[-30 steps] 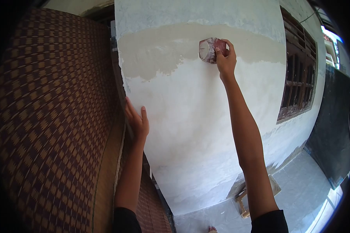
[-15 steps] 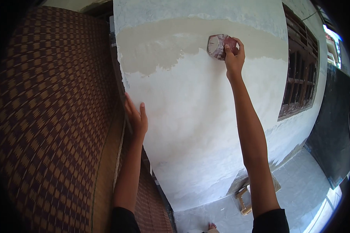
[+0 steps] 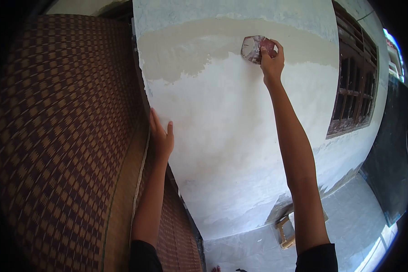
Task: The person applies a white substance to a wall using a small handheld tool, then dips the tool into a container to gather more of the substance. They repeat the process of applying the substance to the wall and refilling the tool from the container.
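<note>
High on the wall, my right hand [image 3: 273, 61] grips a dark red putty spreader [image 3: 254, 49] smeared with white putty. Its flat blade lies against or very close to the wall, at the lower border of a beige, damp-looking band of putty [image 3: 177, 54]. Below that band the wall [image 3: 222, 118] is whitish with faint grey patches. My left hand [image 3: 162, 136] rests at the wall's left edge, fingers stretched upward and thumb apart, holding nothing.
A brown woven mat [image 3: 68, 136] hangs along the left, close to my left arm. To the right is a wooden barred window [image 3: 354, 77], with a dark panel [image 3: 390, 149] beyond. A small wooden stool [image 3: 285, 231] stands on the grey tiled floor [image 3: 349, 217].
The view has shifted slightly. My right hand and the spreader stay at nearly the same place on the wall, and my left hand remains at the wall's edge.
</note>
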`<state>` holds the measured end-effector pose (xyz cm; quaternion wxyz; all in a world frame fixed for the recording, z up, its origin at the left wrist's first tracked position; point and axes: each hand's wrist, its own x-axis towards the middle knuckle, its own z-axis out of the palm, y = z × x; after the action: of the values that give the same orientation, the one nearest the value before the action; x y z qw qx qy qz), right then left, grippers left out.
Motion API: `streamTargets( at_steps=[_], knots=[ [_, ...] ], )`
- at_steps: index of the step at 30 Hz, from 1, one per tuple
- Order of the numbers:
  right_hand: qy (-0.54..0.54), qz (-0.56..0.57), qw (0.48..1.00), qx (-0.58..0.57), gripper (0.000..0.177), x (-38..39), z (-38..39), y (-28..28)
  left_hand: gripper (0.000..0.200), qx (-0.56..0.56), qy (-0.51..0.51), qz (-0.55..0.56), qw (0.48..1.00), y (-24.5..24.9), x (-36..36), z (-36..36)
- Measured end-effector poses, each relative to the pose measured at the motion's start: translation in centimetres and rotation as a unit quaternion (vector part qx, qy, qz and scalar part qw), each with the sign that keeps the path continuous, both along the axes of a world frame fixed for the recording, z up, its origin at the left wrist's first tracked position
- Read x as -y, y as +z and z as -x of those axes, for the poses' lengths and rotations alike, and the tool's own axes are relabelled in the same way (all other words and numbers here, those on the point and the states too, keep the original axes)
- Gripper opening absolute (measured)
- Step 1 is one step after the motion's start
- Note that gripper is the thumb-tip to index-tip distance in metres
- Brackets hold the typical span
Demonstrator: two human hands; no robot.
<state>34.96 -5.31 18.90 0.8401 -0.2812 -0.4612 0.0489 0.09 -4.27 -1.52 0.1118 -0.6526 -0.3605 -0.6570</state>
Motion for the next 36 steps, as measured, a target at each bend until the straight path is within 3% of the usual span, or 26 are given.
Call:
streamTargets(
  at_steps=[5, 8, 9, 11, 18, 27, 31, 36],
  knots=[
    [0.123, 0.033, 0.991, -0.046, 0.032, 3.1, -8.2, -6.4, 0.060, -0.003, 0.130, -0.035, 0.991, -2.2, 3.1, -6.7],
    [0.159, 0.100, 0.982, -0.036, 0.026, 7.0, -14.2, -11.7, 0.034, 0.038, -0.066, 0.067, 0.995, -3.8, 5.4, -13.4],
    [0.149, 0.109, 0.982, -0.041, 0.026, 8.8, -15.9, -13.3, 0.034, 0.035, -0.075, 0.077, 0.994, -4.5, 6.0, -15.7],
    [0.132, 0.165, 0.975, -0.074, 0.028, 12.8, -19.5, -17.1, 0.027, 0.094, -0.241, 0.179, 0.949, -7.0, 7.8, -20.4],
    [0.067, 0.286, 0.946, -0.138, 0.025, 26.3, -32.0, -31.7, 0.029, 0.123, -0.373, 0.358, 0.847, -18.5, 14.9, -35.6],
    [-0.007, 0.436, 0.867, -0.242, 0.037, 37.5, -43.5, -46.9, 0.031, 0.120, -0.408, 0.539, 0.727, -35.3, 21.8, -49.7],
    [0.014, 0.480, 0.842, -0.246, 0.028, 38.6, -48.7, -53.4, 0.029, 0.141, -0.395, 0.587, 0.693, -43.0, 23.3, -55.0],
    [0.003, 0.573, 0.786, -0.234, 0.032, 37.2, -54.1, -58.6, 0.032, 0.151, -0.339, 0.657, 0.657, -50.3, 24.7, -60.1]
  ],
)
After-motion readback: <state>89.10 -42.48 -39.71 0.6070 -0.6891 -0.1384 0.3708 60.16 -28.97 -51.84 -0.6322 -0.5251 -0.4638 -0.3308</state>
